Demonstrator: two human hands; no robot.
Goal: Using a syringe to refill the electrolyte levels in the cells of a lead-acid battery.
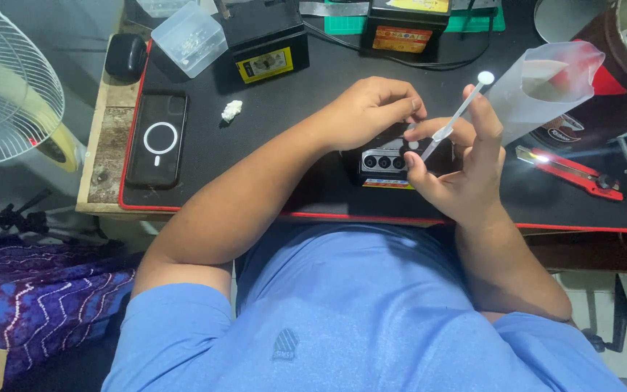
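Note:
My right hand (462, 167) pinches a thin white stick (459, 112) with a round flat top, held slanted with its lower tip pointing down at a dark phone (384, 161) lying with its camera lenses up on the black mat. My left hand (368, 109) rests over the phone's far edge, fingers curled onto it next to the stick's tip. Most of the phone is hidden under both hands.
A second phone (157, 138) in a black case lies at the mat's left. A white wad (231, 110), a clear plastic box (189, 38), two black batteries (264, 40), a clear plastic bag (546, 83), a red utility knife (567, 168) and a fan (5, 80) surround the hands.

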